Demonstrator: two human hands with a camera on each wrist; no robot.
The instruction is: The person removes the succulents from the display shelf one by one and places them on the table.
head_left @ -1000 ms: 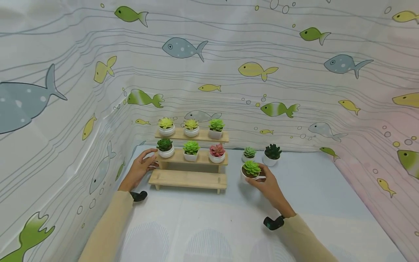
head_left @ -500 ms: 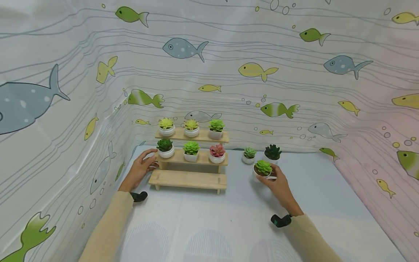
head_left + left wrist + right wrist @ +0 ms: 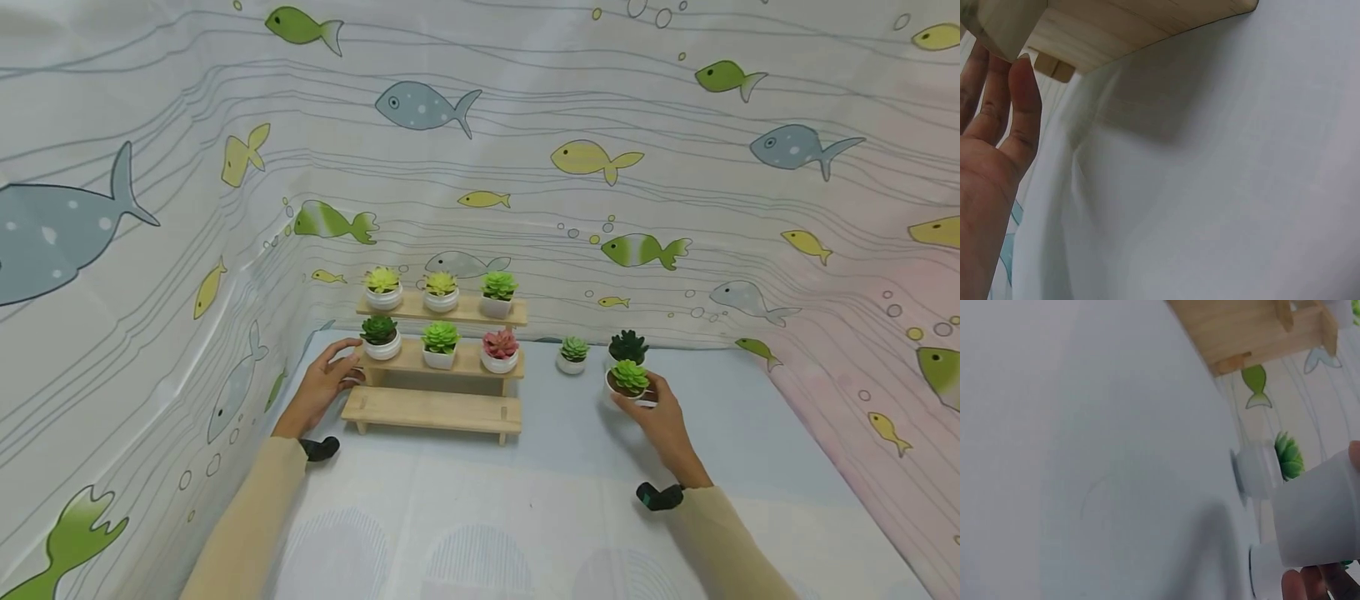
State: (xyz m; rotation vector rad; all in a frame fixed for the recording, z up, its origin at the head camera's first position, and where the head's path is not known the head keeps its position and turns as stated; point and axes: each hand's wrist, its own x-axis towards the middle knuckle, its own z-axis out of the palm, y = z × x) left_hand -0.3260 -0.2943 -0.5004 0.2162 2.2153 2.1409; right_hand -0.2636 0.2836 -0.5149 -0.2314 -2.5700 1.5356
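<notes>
In the head view my right hand grips a white pot with a bright green succulent. The right wrist view shows this white pot lifted above the table. Just behind it stands a dark green succulent in a white pot, partly covered. My left hand holds the left end of the middle step of a three-step wooden stand. In the left wrist view its fingers touch the wood's edge; the thumb is hidden.
Several potted succulents fill the stand's upper two steps, including a red one. A small green succulent stands on the table right of the stand. Fish-patterned sheeting surrounds the table at the back and sides.
My right hand has carried the bright green succulent to the right, from in front of the small succulent to in front of the dark one. The left hand has stayed at the stand.
</notes>
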